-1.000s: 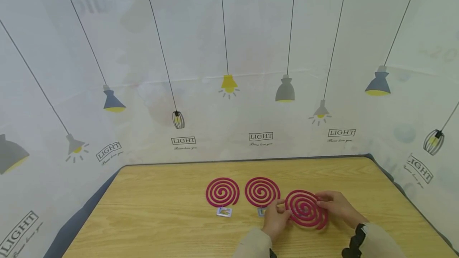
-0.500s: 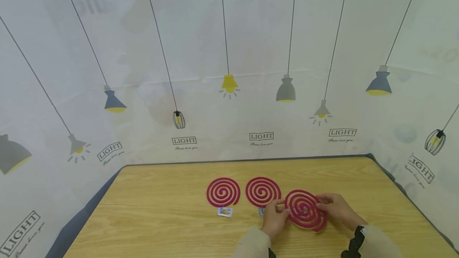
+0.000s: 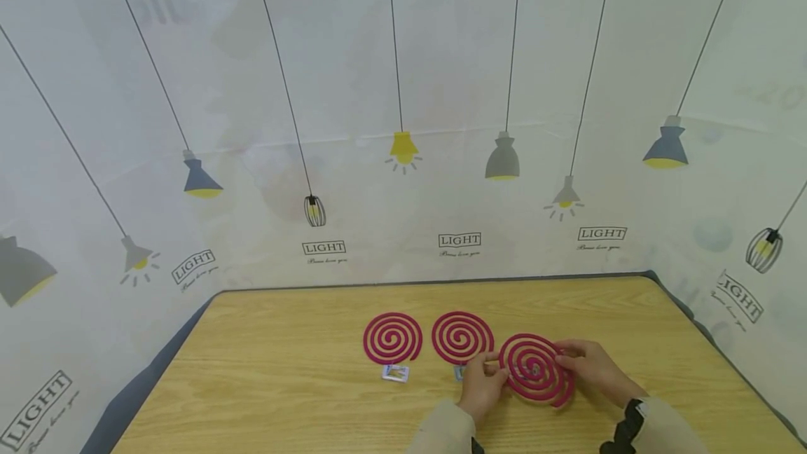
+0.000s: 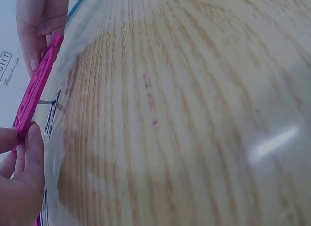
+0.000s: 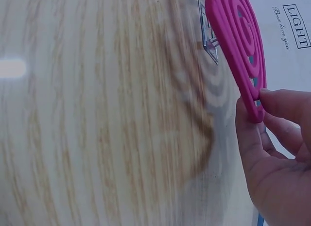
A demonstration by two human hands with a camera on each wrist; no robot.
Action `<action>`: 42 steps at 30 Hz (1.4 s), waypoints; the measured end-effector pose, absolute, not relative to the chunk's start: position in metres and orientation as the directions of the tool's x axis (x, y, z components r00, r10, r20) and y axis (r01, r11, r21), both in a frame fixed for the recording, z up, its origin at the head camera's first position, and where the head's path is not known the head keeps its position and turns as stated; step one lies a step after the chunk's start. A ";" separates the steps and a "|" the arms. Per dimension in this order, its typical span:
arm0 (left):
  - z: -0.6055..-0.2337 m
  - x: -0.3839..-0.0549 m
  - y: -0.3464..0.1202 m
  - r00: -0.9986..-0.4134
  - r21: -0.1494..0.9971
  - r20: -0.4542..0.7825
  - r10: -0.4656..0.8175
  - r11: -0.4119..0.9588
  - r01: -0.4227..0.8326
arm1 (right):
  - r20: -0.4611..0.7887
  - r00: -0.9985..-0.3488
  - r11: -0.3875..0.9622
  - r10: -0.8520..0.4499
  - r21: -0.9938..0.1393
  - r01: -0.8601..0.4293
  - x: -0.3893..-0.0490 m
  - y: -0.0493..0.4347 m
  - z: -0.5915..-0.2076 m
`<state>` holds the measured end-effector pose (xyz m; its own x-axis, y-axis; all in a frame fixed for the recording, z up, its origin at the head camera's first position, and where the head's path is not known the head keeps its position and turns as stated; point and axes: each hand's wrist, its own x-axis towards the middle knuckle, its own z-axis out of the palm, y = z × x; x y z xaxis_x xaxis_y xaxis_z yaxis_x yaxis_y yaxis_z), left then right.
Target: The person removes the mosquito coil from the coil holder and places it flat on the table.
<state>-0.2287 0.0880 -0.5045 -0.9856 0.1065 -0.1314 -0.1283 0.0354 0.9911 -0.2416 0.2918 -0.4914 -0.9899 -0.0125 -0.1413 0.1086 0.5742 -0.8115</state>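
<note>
A magenta mosquito coil [image 3: 532, 366] is held tilted above the table between both hands. My left hand [image 3: 482, 387] pinches its left edge between thumb and fingers. On the opposite side, my right hand [image 3: 592, 368] pinches the outer rim. Beneath the raised coil, the right wrist view shows a small flat metal stand [image 5: 210, 46] with an upright prong near the coil's underside. Two more magenta coils lie to the left, a far-left coil [image 3: 391, 337] and a middle coil [image 3: 461, 336]. The left hand partly covers the area in front of the middle one.
A small shiny flat piece [image 3: 395, 373] lies in front of the far-left coil, and a similar piece [image 3: 459, 373] shows beside the left hand. The wooden table [image 3: 271, 370] meets a lamp-printed white backdrop [image 3: 378, 230] at its back and sides.
The held coil has shifted slightly left and its loose outer end has dipped a little. The right hand has lowered slightly; both hands keep their grip.
</note>
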 end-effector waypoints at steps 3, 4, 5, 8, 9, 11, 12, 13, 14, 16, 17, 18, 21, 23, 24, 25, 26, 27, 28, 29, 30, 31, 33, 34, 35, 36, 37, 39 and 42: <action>-0.504 -0.228 0.088 -0.987 0.991 -0.128 0.094 0.035 -0.125 | -0.142 -0.990 0.569 -0.020 -0.816 0.105 -0.241 0.292 -0.490; -0.504 -0.228 0.088 -0.988 0.992 -0.125 0.090 0.037 -0.122 | -0.143 -0.989 0.567 -0.023 -0.817 0.105 -0.241 0.292 -0.490; -0.504 -0.228 0.088 -0.989 0.992 -0.120 0.088 0.040 -0.117 | -0.144 -0.989 0.563 -0.024 -0.820 0.106 -0.240 0.292 -0.489; -0.504 -0.228 0.088 -0.990 0.993 -0.111 0.082 0.047 -0.107 | -0.139 -0.990 0.564 -0.029 -0.820 0.098 -0.240 0.291 -0.488; -0.505 -0.228 0.088 -0.991 0.993 -0.110 0.080 0.049 -0.106 | -0.138 -0.990 0.563 -0.025 -0.820 0.100 -0.240 0.291 -0.487; -0.505 -0.228 0.087 -0.991 0.993 -0.109 0.075 0.045 -0.106 | -0.141 -0.990 0.563 -0.020 -0.819 0.105 -0.240 0.290 -0.486; -0.505 -0.228 0.087 -0.992 0.993 -0.109 0.071 0.042 -0.106 | -0.143 -0.990 0.566 -0.018 -0.817 0.108 -0.240 0.290 -0.486; -0.505 -0.228 0.087 -0.992 0.994 -0.108 0.067 0.038 -0.106 | -0.144 -0.989 0.564 -0.015 -0.818 0.111 -0.240 0.290 -0.486; -0.505 -0.228 0.087 -0.992 0.994 -0.108 0.065 0.034 -0.106 | -0.148 -0.989 0.560 -0.011 -0.820 0.116 -0.240 0.289 -0.485; -0.506 -0.228 0.087 -0.992 0.994 -0.107 0.061 0.033 -0.105 | -0.148 -0.989 0.562 -0.010 -0.819 0.117 -0.240 0.289 -0.484; -0.505 -0.228 0.087 -0.993 0.994 -0.106 0.060 0.031 -0.104 | -0.148 -0.989 0.564 -0.012 -0.818 0.115 -0.240 0.289 -0.484; -0.506 -0.229 0.087 -0.993 0.994 -0.106 0.060 0.032 -0.104 | -0.148 -0.989 0.562 -0.006 -0.819 0.119 -0.240 0.288 -0.483; -0.505 -0.229 0.087 -0.992 0.994 -0.107 0.059 0.025 -0.106 | -0.146 -0.989 0.565 -0.007 -0.817 0.116 -0.240 0.288 -0.482; -0.505 -0.229 0.086 -0.994 0.995 -0.098 0.056 0.018 -0.098 | -0.149 -0.989 0.557 -0.004 -0.822 0.121 -0.239 0.288 -0.481; -0.505 -0.229 0.086 -0.994 0.996 -0.091 0.055 0.012 -0.091 | -0.148 -0.989 0.552 0.001 -0.824 0.124 -0.239 0.288 -0.481; -0.504 -0.229 0.086 -0.995 0.997 -0.081 0.052 0.008 -0.081 | -0.147 -0.989 0.550 -0.002 -0.826 0.122 -0.239 0.288 -0.480; -0.504 -0.228 0.086 -0.997 0.998 -0.066 0.048 0.009 -0.066 | -0.147 -0.989 0.547 0.000 -0.828 0.123 -0.239 0.288 -0.480; -0.504 -0.228 0.086 -0.998 0.999 -0.050 0.044 0.010 -0.049 | -0.146 -0.989 0.548 0.002 -0.828 0.124 -0.239 0.287 -0.480; -0.503 -0.228 0.086 -0.999 0.999 -0.035 0.040 0.007 -0.035 | -0.146 -0.989 0.545 0.008 -0.829 0.127 -0.239 0.287 -0.479; -0.503 -0.227 0.086 -0.999 1.000 -0.024 0.035 0.008 -0.024 | -0.144 -0.990 0.546 0.008 -0.829 0.125 -0.239 0.287 -0.479; -0.503 -0.227 0.085 -0.999 1.000 -0.016 0.031 0.007 -0.016 | -0.143 -0.990 0.546 0.012 -0.828 0.126 -0.239 0.286 -0.478; -0.503 -0.227 0.085 -1.000 1.000 -0.007 0.029 0.014 -0.006 | -0.141 -0.990 0.545 0.007 -0.830 0.122 -0.239 0.286 -0.477; -0.502 -0.228 0.085 -1.000 1.000 0.000 0.024 0.013 0.001 | -0.136 -0.991 0.535 0.003 -0.837 0.117 -0.238 0.286 -0.475; -0.502 -0.228 0.084 -1.000 1.000 0.001 0.023 0.011 0.002 | -0.135 -0.991 0.523 0.003 -0.844 0.117 -0.238 0.285 -0.474; -0.502 -0.228 0.084 -1.000 1.000 0.002 0.021 0.012 0.002 | -0.134 -0.991 0.508 0.001 -0.853 0.116 -0.238 0.285 -0.474; -0.502 -0.229 0.084 -1.000 1.000 0.004 0.018 0.008 0.004 | -0.135 -0.991 0.495 0.005 -0.861 0.120 -0.238 0.284 -0.473; -0.502 -0.229 0.084 -1.000 1.000 0.006 0.016 0.004 0.006 | -0.135 -0.991 0.479 0.005 -0.869 0.121 -0.238 0.284 -0.473; -0.502 -0.229 0.084 -1.000 1.000 0.008 0.010 -0.004 0.007 | -0.139 -0.990 0.451 0.019 -0.883 0.132 -0.238 0.284 -0.472; -0.502 -0.229 0.085 -1.000 1.000 0.011 -0.004 0.009 0.011 | -0.138 -0.990 0.437 0.033 -0.889 0.139 -0.238 0.283 -0.472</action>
<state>-0.2289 0.0848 -0.5018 -0.9999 -0.0037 0.0113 0.0113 0.0086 0.9999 -0.2378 0.2834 -0.4722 -0.9898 0.0334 -0.1383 0.1390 0.4367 -0.8888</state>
